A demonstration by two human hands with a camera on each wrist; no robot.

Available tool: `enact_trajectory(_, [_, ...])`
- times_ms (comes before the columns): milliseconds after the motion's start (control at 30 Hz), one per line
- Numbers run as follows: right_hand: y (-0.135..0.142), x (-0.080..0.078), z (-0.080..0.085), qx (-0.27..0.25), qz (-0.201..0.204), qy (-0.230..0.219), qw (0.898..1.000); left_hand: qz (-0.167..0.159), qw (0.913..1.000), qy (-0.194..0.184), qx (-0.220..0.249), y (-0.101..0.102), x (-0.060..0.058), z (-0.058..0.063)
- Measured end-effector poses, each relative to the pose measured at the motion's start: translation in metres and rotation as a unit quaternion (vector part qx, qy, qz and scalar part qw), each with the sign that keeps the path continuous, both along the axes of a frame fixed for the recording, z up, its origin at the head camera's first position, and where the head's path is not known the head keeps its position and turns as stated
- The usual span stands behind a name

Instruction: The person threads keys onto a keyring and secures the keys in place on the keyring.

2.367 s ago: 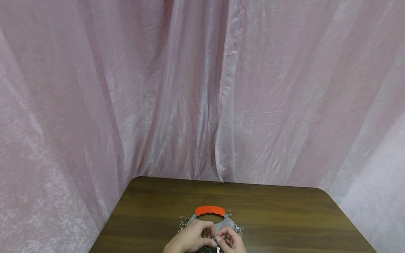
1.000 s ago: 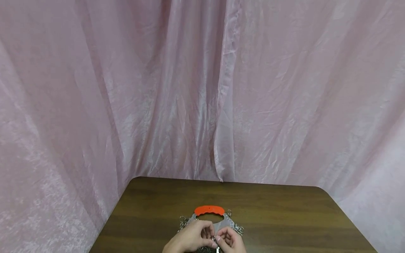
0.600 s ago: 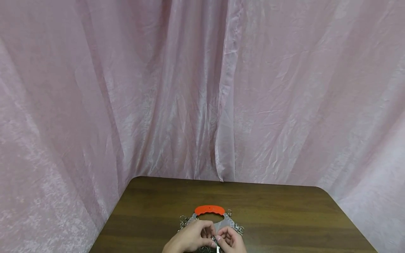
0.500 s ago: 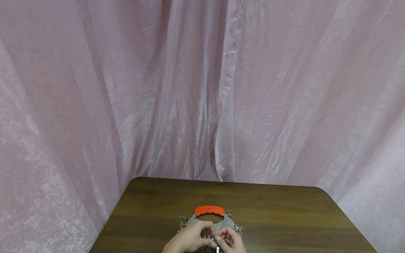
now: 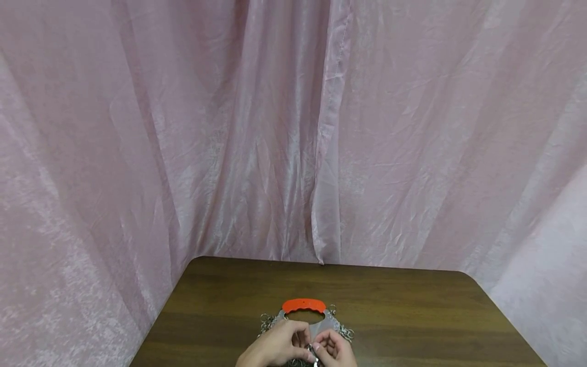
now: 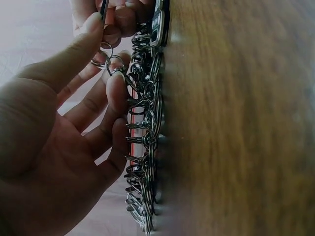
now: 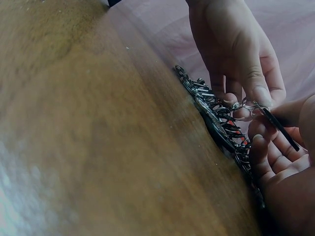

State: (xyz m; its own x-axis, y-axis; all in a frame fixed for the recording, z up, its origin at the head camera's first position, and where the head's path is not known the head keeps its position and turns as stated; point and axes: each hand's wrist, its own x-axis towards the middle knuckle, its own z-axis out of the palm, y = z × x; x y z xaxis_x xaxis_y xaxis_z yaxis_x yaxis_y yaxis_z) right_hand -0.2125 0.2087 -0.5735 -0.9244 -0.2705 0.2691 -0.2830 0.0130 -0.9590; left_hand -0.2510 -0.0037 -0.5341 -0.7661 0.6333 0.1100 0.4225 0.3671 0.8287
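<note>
In the head view a metal plate [image 5: 324, 325] with an orange grip [image 5: 303, 305] lies at the table's near side. Small clasps and split rings [image 5: 345, 332] hang along its edges. My left hand [image 5: 275, 345] reaches over it, thumb and fingers pinching a split ring [image 6: 106, 53] that is linked to one of the clasps. Facing it, my right hand [image 5: 336, 351] pinches a key [image 7: 278, 127], seen edge-on as a thin dark bar in the right wrist view. The key's tip end meets the split ring between both hands' fingertips.
A row of clasps and rings [image 6: 145, 172] runs close along the wooden tabletop [image 6: 236, 118] in the left wrist view. Another key [image 6: 157, 29] with a slotted head lies among them. Pink curtains [image 5: 390, 127] hang behind the table.
Both hands stay almost in place over the plate. The silver piece between the fingertips has turned slightly. The plate with its orange grip has not visibly moved.
</note>
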Motion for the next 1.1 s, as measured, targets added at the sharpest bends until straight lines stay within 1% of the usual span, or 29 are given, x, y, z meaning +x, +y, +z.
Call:
enact_trajectory(133, [-0.0009,0.0008,-0.0020,-0.006,-0.001,0.004,1.000,0.002,0.9999,-0.008,0.006,-0.0002,0.0018,-0.0003])
enact_trajectory(367, [-0.0006,0.0003,-0.0037,-0.007,-0.009,-0.006,1.000,-0.013,0.9994,-0.026,0.021,-0.0024,0.0029,0.0011])
enact_trajectory(533, [-0.0007,-0.0009,-0.0046,-0.012,-0.008,0.004,1.000,-0.012,0.9997,-0.010,0.019,-0.0031,0.0029,0.0019])
enact_trajectory(800, [0.0009,-0.0012,-0.0036,-0.001,0.000,-0.009,1.000,0.003,0.9998,0.020,-0.002,-0.0015,0.0039,0.0016])
enact_trajectory(1100, [0.0020,-0.0011,-0.0014,0.021,0.005,-0.035,0.999,0.001,0.9999,0.016,-0.004,-0.0017,0.0047,0.0025])
